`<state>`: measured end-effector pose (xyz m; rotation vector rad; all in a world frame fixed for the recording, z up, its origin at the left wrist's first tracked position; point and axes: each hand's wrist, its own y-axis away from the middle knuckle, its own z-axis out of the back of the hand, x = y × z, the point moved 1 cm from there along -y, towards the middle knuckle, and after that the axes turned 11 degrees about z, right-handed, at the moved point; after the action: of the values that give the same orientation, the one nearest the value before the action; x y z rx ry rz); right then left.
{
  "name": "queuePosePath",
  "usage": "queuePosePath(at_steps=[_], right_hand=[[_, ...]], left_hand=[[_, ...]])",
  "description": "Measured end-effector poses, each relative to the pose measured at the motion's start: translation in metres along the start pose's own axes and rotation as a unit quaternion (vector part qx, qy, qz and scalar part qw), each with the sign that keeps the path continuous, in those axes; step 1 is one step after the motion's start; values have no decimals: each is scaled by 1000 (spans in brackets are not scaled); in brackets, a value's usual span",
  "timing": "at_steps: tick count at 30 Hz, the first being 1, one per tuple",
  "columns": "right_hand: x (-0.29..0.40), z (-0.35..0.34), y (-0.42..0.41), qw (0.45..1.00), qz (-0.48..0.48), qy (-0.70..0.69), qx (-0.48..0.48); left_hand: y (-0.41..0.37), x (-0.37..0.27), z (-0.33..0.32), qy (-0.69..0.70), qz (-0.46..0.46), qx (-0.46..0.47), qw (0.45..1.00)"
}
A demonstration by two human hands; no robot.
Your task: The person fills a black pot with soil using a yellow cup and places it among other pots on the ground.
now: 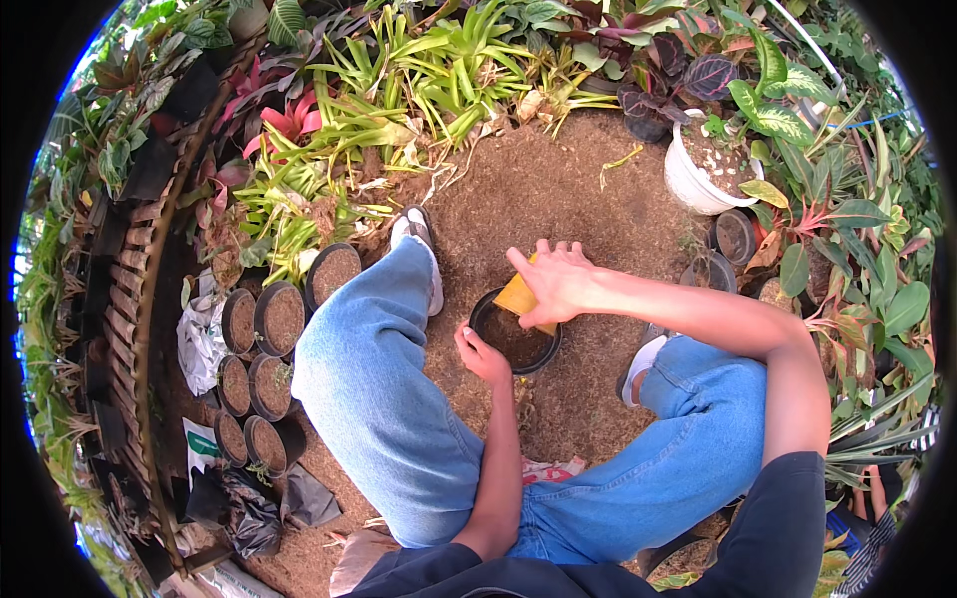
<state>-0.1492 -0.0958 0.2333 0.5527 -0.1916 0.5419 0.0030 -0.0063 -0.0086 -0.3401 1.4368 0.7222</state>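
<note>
A round black plastic pot [516,351] with dark soil inside stands on the ground between my feet. My right hand [553,284] is closed around a yellow container [517,297], which is tilted over the pot's far right side; its contents cannot be seen. At the pot's near left rim is my left hand [482,355], its fingers bent and close to the rim. Whether it grips the rim cannot be told.
Several soil-filled black pots [279,319] stand at the left beside plastic bags [200,336]. A white pot [699,176] with a plant stands at the upper right. Bromeliads [434,67] and leafy plants border the bare soil. Part of another person [871,497] shows at the lower right.
</note>
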Motion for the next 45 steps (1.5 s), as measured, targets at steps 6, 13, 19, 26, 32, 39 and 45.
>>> queuePosePath(at_steps=[6, 13, 19, 26, 32, 39, 45], right_hand=[[13, 1, -3, 999, 32, 38, -2], [16, -4, -1, 993, 86, 79, -34], [11, 4, 5, 997, 66, 38, -25], [-86, 15, -9, 976, -185, -110, -28], [-204, -82, 6, 948, -277, -69, 139], [-204, -135, 30, 949, -280, -114, 91], [-210, -174, 38, 938, -294, -128, 129]], left_hand=[[-5, 3, 4, 3, -11, -6, 1000], [-5, 2, 3, 4, -19, -8, 1000], [0, 2, -1, 13, -8, 3, 1000], [-7, 5, 6, 17, 6, -13, 1000], [2, -10, 0, -7, 5, -20, 1000], [-1, -7, 3, -11, 17, -28, 999], [4, -12, -3, 6, 35, -12, 999]])
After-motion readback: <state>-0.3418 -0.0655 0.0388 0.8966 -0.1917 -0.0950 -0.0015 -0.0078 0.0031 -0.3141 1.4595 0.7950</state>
